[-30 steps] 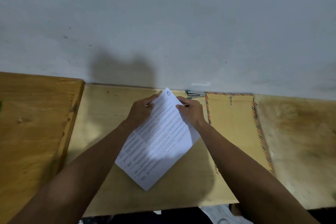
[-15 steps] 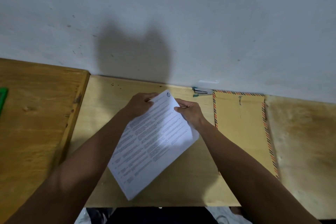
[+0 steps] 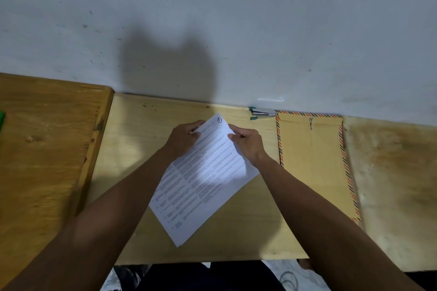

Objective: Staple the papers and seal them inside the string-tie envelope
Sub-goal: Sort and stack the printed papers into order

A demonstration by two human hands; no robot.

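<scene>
The white printed papers (image 3: 203,179) are held tilted over the pale wooden table (image 3: 248,231), one corner pointing at the wall. My left hand (image 3: 183,140) pinches their upper left edge and my right hand (image 3: 248,143) pinches the upper right edge near the top corner. A small green and silver stapler (image 3: 261,113) lies against the wall, just beyond my right hand. The brown string-tie envelope (image 3: 312,163) with a striped border lies flat to the right of my right forearm, its string clasp near the wall.
A darker wooden table (image 3: 47,149) adjoins on the left, with a green object (image 3: 2,120) at its far left edge. A worn, stained surface (image 3: 397,184) lies right of the envelope. The white wall (image 3: 212,19) closes off the back.
The papers have stayed in both hands and the view has shifted slightly; the sheet's top corner sits a little lower and my hands hold close to the same spots.
</scene>
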